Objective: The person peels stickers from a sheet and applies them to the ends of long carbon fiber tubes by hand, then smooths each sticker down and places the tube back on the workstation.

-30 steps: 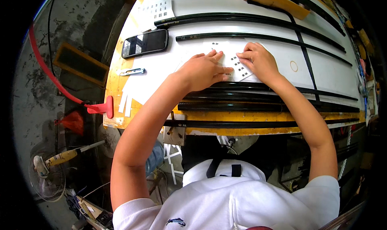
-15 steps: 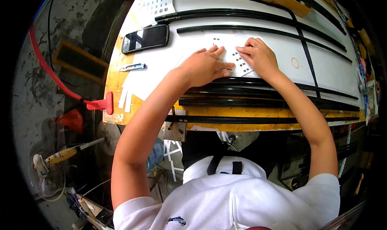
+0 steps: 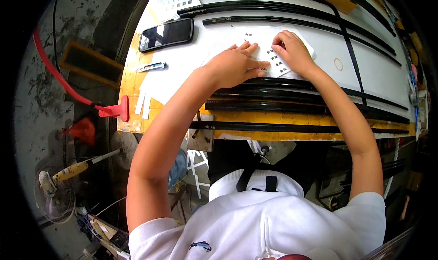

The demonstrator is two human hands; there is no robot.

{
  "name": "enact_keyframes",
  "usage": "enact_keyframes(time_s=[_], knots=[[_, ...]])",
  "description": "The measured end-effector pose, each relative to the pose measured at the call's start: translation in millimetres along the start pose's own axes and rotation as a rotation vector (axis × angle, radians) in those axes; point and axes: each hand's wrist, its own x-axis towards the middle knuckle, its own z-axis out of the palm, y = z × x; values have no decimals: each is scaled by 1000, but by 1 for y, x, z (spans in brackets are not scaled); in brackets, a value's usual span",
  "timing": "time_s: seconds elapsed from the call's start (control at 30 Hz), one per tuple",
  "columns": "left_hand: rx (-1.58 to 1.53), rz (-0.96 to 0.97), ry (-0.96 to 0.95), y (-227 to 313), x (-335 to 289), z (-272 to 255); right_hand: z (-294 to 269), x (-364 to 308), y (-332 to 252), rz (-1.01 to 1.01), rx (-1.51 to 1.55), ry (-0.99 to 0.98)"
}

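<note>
On the tabletop (image 3: 132, 124), black tubes (image 3: 267, 106) could roll if a forearm nudged them. The left hand (image 3: 232, 66) spreads flat; the right hand (image 3: 294, 52) curls, any grip unclear. Between them, the printed sheet (image 3: 276, 61) could crease or skew if tugged unevenly.

A white short-sleeved shirt (image 3: 237, 219) covers the torso, marked with a small blue fish-shaped emblem (image 3: 200, 246); the left sleeve (image 3: 153, 230) is just to the left of that emblem, the right sleeve (image 3: 365, 210) well to its right, both white and ending above the elbow; a pale raised seam (image 3: 265, 235) runs lengthwise to the emblem's right; farther down the body than the emblem comes a ribbed white band (image 3: 287, 181), crossed by a black strap (image 3: 245, 180) and a shorter black tab (image 3: 271, 183); beyond these show dark trousers (image 3: 232, 159); left hand (image 3: 239, 65) and right hand (image 3: 293, 51) are bare.
</note>
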Motion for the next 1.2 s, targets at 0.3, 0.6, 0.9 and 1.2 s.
enact_keyframes(time_s=[0.3, 0.6, 0.9, 1.2], knots=[[-1, 4, 6, -2, -1, 4, -32, -14, -48, 271, 438, -18], [-230, 26, 453, 14, -39, -36, -80, -85, -139, 181, 460, 242], [-1235, -420, 505, 145, -150, -9, -60, -149, -199, 107, 620, 143], [-1261, -674, 541, 152, -184, 15, -27, -166, -211, 523, 1122, 63]])
